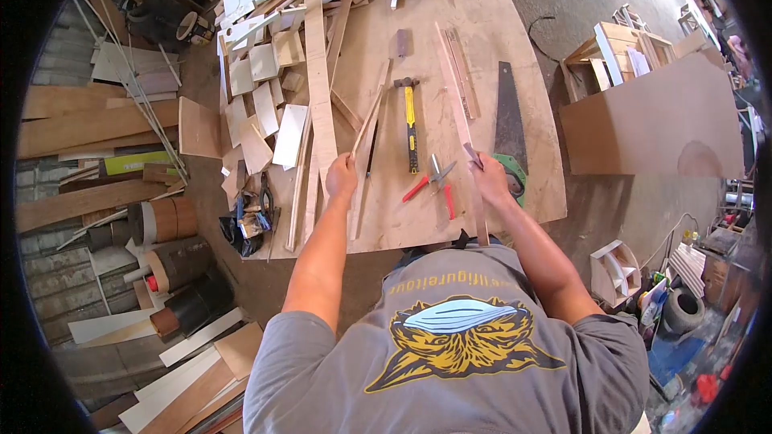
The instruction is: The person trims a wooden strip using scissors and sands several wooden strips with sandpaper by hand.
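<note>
My left hand (342, 177) is closed around the near end of a thin wooden strip (369, 119), which points away across the worktable (378, 221). My right hand (489, 177) grips a small dark flat piece (472, 154) against a long, pale wooden batten (455, 96); what that piece is I cannot make out. The batten runs from near my waist to the table's far part. Between my hands lie a black-and-yellow hammer (411, 122) and a red-handled hand tool (450, 201), its jaws partly unclear. Right of my right hand rests a handsaw (509, 108) with a green handle.
Wood offcuts (264, 62) pile up on the table's left and far sides, with a long plank (318, 72) among them. A small purplish block (402, 42) lies farther back. Boards and rolls (165, 221) crowd the left floor; a large brown panel (643, 124) stands to the right.
</note>
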Demonstrator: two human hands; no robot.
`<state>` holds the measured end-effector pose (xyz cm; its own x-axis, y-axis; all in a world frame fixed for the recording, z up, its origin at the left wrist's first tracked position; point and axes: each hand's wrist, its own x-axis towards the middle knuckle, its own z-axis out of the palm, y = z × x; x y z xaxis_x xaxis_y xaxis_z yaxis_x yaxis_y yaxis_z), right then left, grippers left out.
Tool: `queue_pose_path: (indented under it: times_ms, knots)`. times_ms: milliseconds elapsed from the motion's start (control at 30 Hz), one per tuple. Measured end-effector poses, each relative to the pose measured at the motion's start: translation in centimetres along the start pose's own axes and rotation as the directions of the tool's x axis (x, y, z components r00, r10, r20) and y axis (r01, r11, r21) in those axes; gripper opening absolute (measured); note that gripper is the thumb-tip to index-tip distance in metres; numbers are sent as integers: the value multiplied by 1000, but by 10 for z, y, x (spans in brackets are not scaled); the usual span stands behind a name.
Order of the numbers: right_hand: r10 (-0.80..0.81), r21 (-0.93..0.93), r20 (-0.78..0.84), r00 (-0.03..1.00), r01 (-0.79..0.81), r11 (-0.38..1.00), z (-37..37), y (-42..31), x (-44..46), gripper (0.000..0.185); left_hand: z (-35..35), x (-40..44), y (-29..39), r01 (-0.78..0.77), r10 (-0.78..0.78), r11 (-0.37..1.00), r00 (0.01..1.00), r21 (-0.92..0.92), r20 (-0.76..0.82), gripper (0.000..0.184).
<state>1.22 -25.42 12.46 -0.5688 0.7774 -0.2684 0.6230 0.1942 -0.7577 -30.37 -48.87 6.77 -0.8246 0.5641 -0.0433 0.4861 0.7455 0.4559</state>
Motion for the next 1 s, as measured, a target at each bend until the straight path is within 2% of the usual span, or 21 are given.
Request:
queue_pose_path:
  times_ms: [67, 167, 267, 300, 333, 400, 500, 533, 667, 733, 833, 933, 1000]
  knots:
    - [22, 23, 35, 999, -23, 999, 1, 5, 7, 25, 2, 15, 9, 91, -90, 996, 995, -3, 49, 29]
    - [71, 43, 81, 994, -74, 996, 5, 16, 19, 25, 6, 33, 21, 123, -122, 987, 992, -106, 21, 28]
    - [118, 125, 82, 990, -128, 984, 12, 28, 29, 26, 6, 48, 33, 193, -190, 976, 981, -103, 43, 28]
    - [151, 177, 91, 984, -166, 970, 12, 27, 31, 26, 12, 52, 25, 133, -135, 986, 991, -96, -13, 28]
    - [182, 227, 104, 978, -202, 953, 13, 26, 34, 26, 18, 55, 21, 114, -116, 987, 993, -113, -5, 29]
    - [208, 162, 82, 975, -219, 962, 24, 35, 43, 28, 23, 55, 8, 82, -82, 985, 997, -149, 6, 32]
    - [210, 93, 32, 977, -212, 973, 32, 37, 53, 30, 4, 33, 33, 153, -151, 988, 985, -18, 84, 35]
    - [208, 75, 13, 978, -208, 975, 36, 35, 55, 30, 7, 29, 26, 145, -140, 989, 983, -29, 115, 36]
    - [164, 9, -191, 968, -165, 986, 51, 29, 65, 27, 32, 20, -19, 105, -85, 991, 969, -78, 232, 41]
    - [138, -75, -239, 961, -160, 984, 55, 31, 70, 27, 25, 16, -17, 109, -65, 984, 959, -144, 277, 44]
    - [86, -146, -313, 946, -138, 980, 53, -8, 54, 25, 7, 12, 0, 84, -55, 992, 958, -93, 282, 48]
    - [-90, -200, -320, 943, 26, 979, 77, -27, 30, 22, 2, 15, 9, 56, -57, 998, 936, 13, 348, 48]
    - [-106, -198, -259, 960, 54, 979, 103, -34, 10, 19, 12, 19, 2, 56, -65, 998, 922, 36, 382, 46]
